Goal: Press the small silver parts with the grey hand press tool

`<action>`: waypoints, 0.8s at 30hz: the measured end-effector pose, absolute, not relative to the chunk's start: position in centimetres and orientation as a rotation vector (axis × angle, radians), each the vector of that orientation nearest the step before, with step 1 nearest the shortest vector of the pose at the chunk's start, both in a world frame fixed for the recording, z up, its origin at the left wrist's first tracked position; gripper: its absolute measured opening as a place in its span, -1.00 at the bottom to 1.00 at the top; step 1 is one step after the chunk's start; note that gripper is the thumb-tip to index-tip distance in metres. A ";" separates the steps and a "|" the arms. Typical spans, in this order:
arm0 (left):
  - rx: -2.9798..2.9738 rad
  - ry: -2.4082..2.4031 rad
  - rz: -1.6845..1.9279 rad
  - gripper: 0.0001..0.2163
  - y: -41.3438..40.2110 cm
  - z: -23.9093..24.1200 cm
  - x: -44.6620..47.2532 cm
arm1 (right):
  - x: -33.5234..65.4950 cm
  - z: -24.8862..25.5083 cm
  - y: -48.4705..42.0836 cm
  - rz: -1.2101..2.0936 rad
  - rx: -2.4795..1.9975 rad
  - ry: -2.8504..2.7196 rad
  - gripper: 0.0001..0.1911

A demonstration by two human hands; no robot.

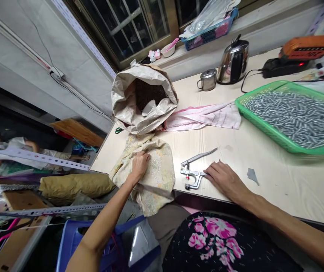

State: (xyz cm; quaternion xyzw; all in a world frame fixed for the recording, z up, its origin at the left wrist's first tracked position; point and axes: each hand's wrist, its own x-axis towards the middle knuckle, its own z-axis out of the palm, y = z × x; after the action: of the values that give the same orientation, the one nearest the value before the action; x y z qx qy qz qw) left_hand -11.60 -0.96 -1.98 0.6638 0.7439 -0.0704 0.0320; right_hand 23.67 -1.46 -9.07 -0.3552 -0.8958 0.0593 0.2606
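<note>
Near the middle of the frame, we are resting our left hand on a crumpled, flower-patterned cloth, which is draping over the front edge of the pale table; our fingers are curling down into the fabric, though we are not managing to tell whether they are pinching it. Just right of centre, we are laying our right hand palm down on the table, its fingers bending together and touching the end of the lower handle of the metal pliers; we are not seeing clearly enough to tell whether they are closing around it. The pliers are lying right of the cloth, their handles standing apart and their C-shaped head pointing left. A small grey scrap is lying to the right of our right hand. At upper centre, a wide-mouthed sack is standing behind the cloth with a white cup sitting inside, and a pink-and-white towel is stretching rightward from it. At the right edge, a green basket is holding many small metal pieces, while a lidded mug and a shiny kettle are standing at upper right.
</note>
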 end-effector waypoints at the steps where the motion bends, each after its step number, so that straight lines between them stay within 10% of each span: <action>1: 2.058 2.282 -0.239 -0.72 -0.7 -2.4 -11.8 | 23.7 -9.1 -1.4 0.166 -0.962 -2.424 -0.86; 13: 1.843 1.989 0.407 -0.82 -3.5 -1.5 -4.9 | 23.4 -8.3 -1.5 -0.009 -0.936 -2.489 -0.78; 24: 2.030 1.857 0.177 -0.76 -6.6 -5.8 -2.7 | 24.2 -9.3 -2.1 0.178 -0.890 -2.428 -0.80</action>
State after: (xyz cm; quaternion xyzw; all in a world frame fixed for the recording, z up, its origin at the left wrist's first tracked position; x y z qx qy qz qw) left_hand -2.72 -6.56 -5.78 0.7227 0.6612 0.0631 0.1912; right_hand 24.17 -2.06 -9.26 -0.3305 -0.9016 0.0661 0.2712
